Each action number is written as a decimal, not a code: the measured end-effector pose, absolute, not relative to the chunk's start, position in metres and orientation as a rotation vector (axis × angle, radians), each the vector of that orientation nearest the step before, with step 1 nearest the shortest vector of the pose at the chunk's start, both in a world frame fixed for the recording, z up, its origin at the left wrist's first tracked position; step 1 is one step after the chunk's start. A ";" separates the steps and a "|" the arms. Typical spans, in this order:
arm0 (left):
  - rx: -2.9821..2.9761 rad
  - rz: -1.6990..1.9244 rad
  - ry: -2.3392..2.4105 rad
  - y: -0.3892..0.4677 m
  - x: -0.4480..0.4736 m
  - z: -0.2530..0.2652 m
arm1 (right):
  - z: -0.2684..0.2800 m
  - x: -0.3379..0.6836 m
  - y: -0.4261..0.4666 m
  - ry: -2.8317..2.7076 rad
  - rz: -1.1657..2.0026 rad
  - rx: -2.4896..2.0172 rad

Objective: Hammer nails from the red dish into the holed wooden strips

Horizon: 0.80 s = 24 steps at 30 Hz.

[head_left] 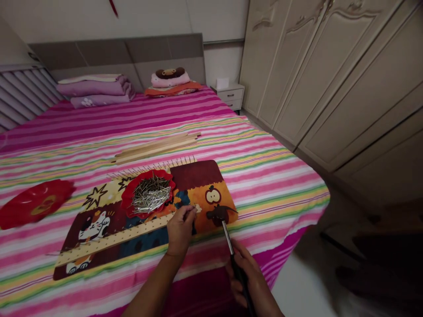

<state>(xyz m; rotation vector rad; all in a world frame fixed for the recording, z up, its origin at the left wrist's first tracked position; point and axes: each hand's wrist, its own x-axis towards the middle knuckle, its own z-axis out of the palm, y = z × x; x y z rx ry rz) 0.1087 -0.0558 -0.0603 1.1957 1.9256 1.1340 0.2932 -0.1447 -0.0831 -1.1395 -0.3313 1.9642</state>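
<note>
My right hand (248, 269) is wrapped round the black grip of a claw hammer (228, 237). The hammer's dark head is over the right part of a patterned mat (193, 176). My left hand (180, 229) is closed in a pinch at the right end of a pale wooden strip (122, 237); what the fingertips hold is hidden. The strip lies along the mat's near side, dotted with small marks, with some nails at its left part. Behind it, a red scalloped dish (126, 203) holds a heap of nails (152, 193).
Another wooden strip (161, 166), bristling with upright nails, lies along the mat's far edge. Several bare wooden strips (158, 147) lie farther back on the striped bedspread (264, 176). A red plate (20, 207) is at left, folded bedding (95, 88) by the headboard, wardrobes (317, 79) at right.
</note>
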 end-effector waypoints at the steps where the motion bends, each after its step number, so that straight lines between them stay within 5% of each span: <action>1: 1.225 1.122 1.943 -0.056 0.108 -0.061 | -0.082 0.293 -0.145 -0.333 1.955 -1.141; 11: 1.750 1.257 1.992 -0.054 0.110 -0.077 | -0.056 0.286 -0.143 -0.444 1.845 -1.252; 24: 1.822 1.183 2.012 -0.054 0.112 -0.078 | -0.002 0.281 -0.119 -1.511 1.491 -1.413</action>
